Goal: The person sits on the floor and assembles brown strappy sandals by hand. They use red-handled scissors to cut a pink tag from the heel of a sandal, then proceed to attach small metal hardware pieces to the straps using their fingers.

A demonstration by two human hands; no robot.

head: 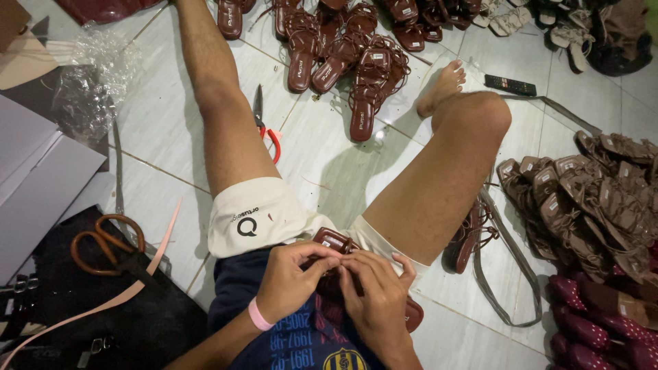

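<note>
Sandal [334, 241] sits pinched between fingers [322, 255] of both hands, on lap.

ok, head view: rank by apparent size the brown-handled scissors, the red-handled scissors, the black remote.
1. Brown-handled scissors, largest, though they lie nearest the camera, which inflates them, and the blades are partly hidden.
2. Red-handled scissors.
3. Black remote, close to the red-handled pair; it lies farther off, so the true order is unsure.
</note>
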